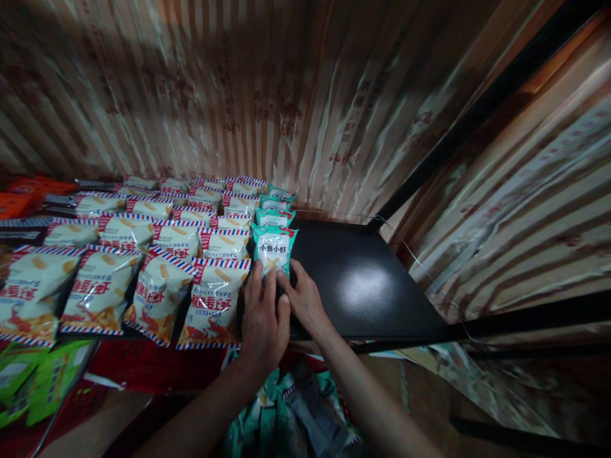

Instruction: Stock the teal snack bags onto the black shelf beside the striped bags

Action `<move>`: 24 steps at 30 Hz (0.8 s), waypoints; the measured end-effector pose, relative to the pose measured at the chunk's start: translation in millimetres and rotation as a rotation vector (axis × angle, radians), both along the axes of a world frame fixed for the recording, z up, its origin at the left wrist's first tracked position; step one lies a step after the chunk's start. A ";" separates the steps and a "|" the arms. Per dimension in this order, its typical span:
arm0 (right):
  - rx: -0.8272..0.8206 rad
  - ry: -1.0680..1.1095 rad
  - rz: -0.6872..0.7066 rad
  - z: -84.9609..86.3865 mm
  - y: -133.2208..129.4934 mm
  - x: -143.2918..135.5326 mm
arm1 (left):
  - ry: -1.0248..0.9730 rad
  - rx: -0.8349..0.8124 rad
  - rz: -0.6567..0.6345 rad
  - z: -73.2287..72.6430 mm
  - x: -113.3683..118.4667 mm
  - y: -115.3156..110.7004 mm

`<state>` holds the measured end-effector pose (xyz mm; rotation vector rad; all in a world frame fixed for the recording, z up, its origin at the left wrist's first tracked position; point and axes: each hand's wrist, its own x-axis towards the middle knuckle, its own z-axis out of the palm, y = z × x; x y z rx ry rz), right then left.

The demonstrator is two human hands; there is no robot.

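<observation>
Head view: L hand (263,323) is touching teal pack's (273,244) lower front, closure unclear; R hand (306,298) is pinching lower R edge. Pack is standing beyond fingertips, white packs (213,304) L; light, even pressure is limiting crush, prob.

Both hands (268,305) reach forward, close together — fingers extended, forearms angling in from below.
</observation>
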<state>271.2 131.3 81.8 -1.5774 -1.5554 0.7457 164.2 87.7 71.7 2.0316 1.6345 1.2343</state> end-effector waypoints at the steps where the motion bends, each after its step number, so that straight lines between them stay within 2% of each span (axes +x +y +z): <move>1: -0.001 -0.005 -0.005 0.2 0.2 -0.2 | -0.003 -0.003 0.000 -0.2 -0.1 0.2; 14: 0.004 0.058 -0.033 -4.9 0.3 1.0 | 0.001 0.000 0.003 -3.1 -0.2 -0.7; 24: 0.007 0.082 -0.020 -2.4 0.2 -0.7 | -0.006 -0.002 0.002 -4.5 0.1 -0.1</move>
